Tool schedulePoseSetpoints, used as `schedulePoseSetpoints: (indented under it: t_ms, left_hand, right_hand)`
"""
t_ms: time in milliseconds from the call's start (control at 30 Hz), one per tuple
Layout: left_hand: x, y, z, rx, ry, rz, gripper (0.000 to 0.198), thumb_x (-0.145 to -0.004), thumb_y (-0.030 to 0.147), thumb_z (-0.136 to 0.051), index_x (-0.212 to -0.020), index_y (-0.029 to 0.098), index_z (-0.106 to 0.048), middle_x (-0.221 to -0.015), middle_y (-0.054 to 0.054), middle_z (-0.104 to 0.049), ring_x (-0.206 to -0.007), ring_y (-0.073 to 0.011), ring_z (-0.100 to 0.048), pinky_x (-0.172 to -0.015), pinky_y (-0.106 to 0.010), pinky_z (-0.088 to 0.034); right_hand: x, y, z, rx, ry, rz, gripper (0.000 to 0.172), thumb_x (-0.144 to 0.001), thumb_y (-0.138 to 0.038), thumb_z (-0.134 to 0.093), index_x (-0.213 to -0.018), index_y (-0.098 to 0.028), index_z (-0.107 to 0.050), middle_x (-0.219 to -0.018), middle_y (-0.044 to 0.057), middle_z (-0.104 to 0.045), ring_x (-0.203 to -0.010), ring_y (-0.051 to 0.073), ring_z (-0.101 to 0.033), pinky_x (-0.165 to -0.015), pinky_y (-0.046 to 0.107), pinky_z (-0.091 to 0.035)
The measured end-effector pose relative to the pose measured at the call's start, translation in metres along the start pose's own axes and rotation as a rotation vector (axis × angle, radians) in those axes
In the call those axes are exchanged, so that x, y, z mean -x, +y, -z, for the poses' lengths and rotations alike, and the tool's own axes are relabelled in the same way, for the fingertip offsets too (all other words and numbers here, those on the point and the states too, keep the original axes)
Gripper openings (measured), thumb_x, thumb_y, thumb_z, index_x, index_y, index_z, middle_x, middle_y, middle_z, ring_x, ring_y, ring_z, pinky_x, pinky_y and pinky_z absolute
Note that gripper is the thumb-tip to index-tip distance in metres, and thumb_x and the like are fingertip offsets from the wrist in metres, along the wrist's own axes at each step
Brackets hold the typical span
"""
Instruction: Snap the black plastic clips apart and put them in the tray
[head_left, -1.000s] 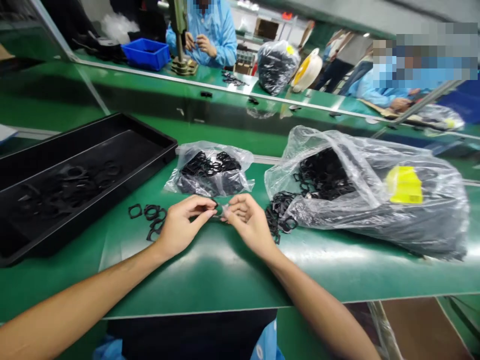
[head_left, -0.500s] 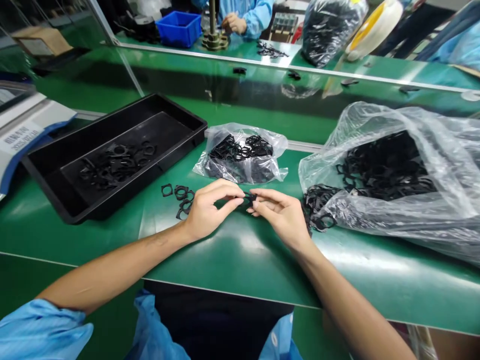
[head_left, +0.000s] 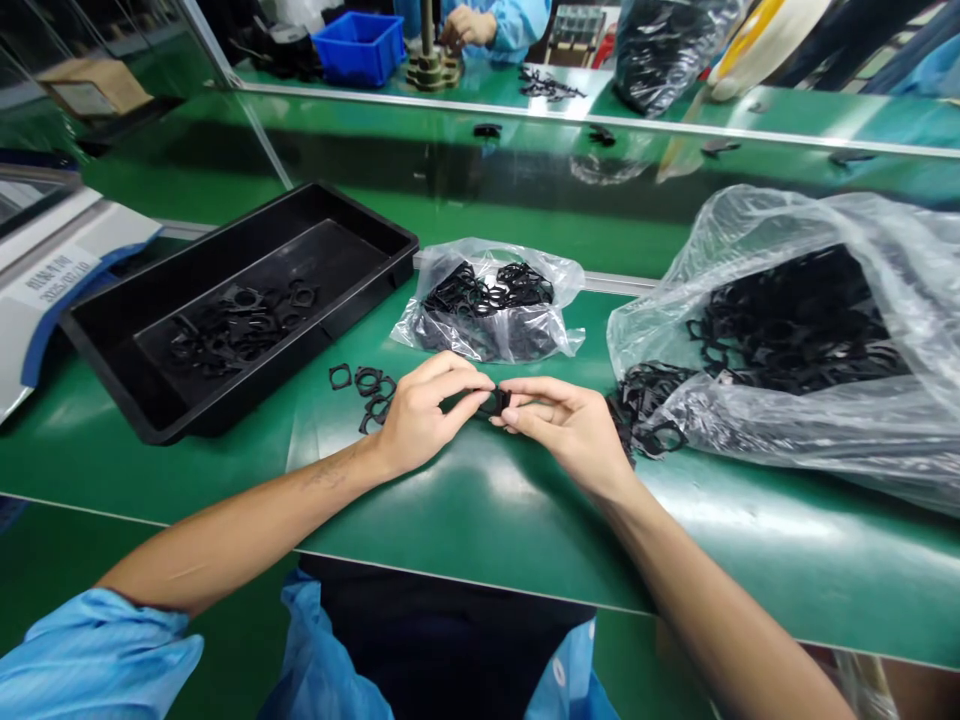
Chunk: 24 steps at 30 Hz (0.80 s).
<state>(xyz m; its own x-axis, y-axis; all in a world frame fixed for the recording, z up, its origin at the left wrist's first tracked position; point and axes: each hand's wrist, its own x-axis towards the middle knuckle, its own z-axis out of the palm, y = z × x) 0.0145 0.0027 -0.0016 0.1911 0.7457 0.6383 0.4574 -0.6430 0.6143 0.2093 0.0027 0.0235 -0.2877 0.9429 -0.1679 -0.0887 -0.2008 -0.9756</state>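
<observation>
Between my two hands, above the green table (head_left: 480, 510), is a small black plastic part (head_left: 501, 401), partly covered by fingers. My left hand (head_left: 427, 410) pinches it from the left with thumb and forefinger. My right hand (head_left: 566, 425) grips its right side between thumb and fingers. Several loose black ring-like frames (head_left: 369, 382) lie just left of my left hand. Beyond the hands sits a small clear bag (head_left: 487, 345) of black parts. More black frames (head_left: 651, 400) spill from a large clear bag (head_left: 720, 435) beside my right hand.
A long black tray (head_left: 367, 275) with black parts in it stands at the left. Behind a raised ledge, another person's hand (head_left: 469, 27) works near a blue bin (head_left: 358, 50). A white-and-blue machine (head_left: 67, 270) is at the far left edge.
The black part between my fingers has turned slightly and shows a broader dark face. Both hands keep their hold; the whole view has shifted a little.
</observation>
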Motion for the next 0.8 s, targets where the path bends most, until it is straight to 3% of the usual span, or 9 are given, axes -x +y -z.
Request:
schedulePoseSetpoints:
  t_ms: [233,400,800]
  left_hand:
    - [0.0009,0.0008,-0.0002,-0.035,0.007,-0.044,0.010,-0.092,0.018,-0.064,-0.092,0.019,-0.073,-0.084,-0.003,-0.069,-0.079,-0.0141,-0.064,-0.075,-0.028,-0.052]
    - [-0.0004,0.0029,-0.0002,-0.055,0.035,-0.037,0.010,-0.092,0.019,-0.064,-0.088,0.019,-0.072,-0.082,-0.003,-0.070,-0.079,-0.0146,-0.064,-0.075,-0.029,-0.052]
    - [0.0018,0.0039,-0.0002,-0.044,0.025,-0.051,0.010,-0.092,0.018,-0.063,-0.089,0.018,-0.072,-0.084,-0.004,-0.068,-0.079,-0.0132,-0.065,-0.073,-0.026,-0.054]
  right_hand:
    - [-0.0016,-0.0020,0.0003,0.033,0.005,-0.005,0.038,-0.061,-0.038,-0.092,-0.088,-0.015,-0.075,-0.076,0.005,-0.075,-0.069,0.017,-0.073,-0.070,0.031,-0.061]
    - [-0.0005,-0.0023,-0.0001,0.035,0.012,0.005,0.035,-0.063,-0.037,-0.091,-0.084,-0.016,-0.074,-0.075,0.005,-0.075,-0.071,0.018,-0.074,-0.069,0.031,-0.061]
    - [0.0001,-0.0044,-0.0036,0.148,0.029,0.052,0.043,-0.059,-0.048,-0.091,-0.080,-0.016,-0.071,-0.069,0.003,-0.071,-0.060,0.015,-0.068,-0.058,0.027,-0.056]
